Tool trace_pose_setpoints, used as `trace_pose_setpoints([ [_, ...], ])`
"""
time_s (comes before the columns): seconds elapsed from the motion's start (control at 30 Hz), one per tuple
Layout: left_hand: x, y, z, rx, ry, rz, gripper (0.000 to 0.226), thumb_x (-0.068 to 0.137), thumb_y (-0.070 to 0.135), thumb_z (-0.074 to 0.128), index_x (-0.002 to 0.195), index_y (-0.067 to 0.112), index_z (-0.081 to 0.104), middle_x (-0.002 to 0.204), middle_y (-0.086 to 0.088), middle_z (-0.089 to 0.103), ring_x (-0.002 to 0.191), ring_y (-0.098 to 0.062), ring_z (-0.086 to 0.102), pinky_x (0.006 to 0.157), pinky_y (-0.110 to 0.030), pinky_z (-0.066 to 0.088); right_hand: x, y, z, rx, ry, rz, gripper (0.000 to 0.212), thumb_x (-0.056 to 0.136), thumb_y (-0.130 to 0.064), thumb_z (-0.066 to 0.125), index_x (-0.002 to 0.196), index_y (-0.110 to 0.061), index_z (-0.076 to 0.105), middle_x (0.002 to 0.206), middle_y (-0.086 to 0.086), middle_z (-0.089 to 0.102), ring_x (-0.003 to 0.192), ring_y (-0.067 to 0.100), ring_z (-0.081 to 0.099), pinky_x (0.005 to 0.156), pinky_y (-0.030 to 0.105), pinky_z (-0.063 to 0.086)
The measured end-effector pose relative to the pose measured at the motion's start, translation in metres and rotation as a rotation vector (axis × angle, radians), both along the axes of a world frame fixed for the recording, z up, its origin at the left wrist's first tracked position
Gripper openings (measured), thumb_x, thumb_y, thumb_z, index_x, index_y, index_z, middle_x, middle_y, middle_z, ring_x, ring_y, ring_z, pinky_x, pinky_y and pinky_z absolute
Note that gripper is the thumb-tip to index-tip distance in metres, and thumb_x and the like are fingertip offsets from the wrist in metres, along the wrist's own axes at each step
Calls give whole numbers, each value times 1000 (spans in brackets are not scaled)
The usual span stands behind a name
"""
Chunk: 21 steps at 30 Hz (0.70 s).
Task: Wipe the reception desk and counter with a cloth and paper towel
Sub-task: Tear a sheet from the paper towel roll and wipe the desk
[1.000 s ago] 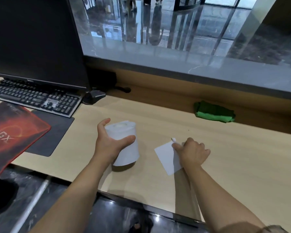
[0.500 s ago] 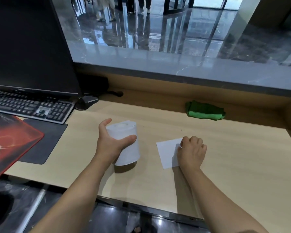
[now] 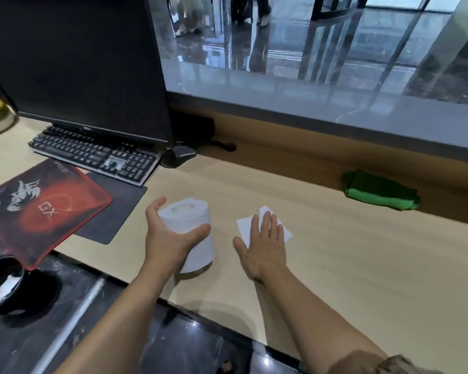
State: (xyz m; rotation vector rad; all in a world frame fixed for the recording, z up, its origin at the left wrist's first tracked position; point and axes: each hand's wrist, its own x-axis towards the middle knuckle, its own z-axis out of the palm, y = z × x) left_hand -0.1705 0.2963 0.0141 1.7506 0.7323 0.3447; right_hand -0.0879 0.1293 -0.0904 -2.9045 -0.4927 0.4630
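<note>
A white paper towel roll (image 3: 192,225) stands upright on the light wooden desk (image 3: 362,260), and my left hand (image 3: 168,238) grips it round the side. To its right a torn white paper sheet (image 3: 245,225) lies flat on the desk. My right hand (image 3: 265,244) presses on it with straight, spread fingers. A folded green cloth (image 3: 378,193) lies at the back of the desk, against the wooden riser below the grey stone counter (image 3: 335,103).
A black monitor (image 3: 79,66), keyboard (image 3: 97,155) and mouse (image 3: 179,155) stand at the back left. A red mouse pad (image 3: 38,209) overlaps a dark one (image 3: 116,211) at the left. A dark bowl (image 3: 0,284) sits below the desk edge.
My right hand has gone from curled over the sheet to flat and spread on it, slightly farther forward. My left hand still holds the roll. The camera has turned left.
</note>
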Motion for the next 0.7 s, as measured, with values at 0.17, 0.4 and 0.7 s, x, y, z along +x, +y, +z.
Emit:
trace_pose_setpoints([
  [0.17,-2,29,-3,87,-34,77,98,62,20,89,138,29,28,123,9,42,110,-14,46,87,-29,39,-30,68,-3,7,2,654,80,89,-66,-5,151,-16,-15,159,6,-22,143,19,-29,119,40,-13],
  [0.4,-8,50,-5,70,8,59,98,62,23,88,137,37,26,118,15,40,108,-11,44,85,-27,38,73,64,6,-61,-37,564,64,102,-50,11,154,-19,-9,161,3,-17,148,16,-18,120,33,-8],
  [0.7,16,92,3,88,-77,38,98,61,18,89,135,34,28,124,10,43,109,-11,48,84,-23,42,6,139,7,190,-18,650,70,98,-48,24,156,-14,4,163,9,-2,149,22,-6,121,40,-1],
])
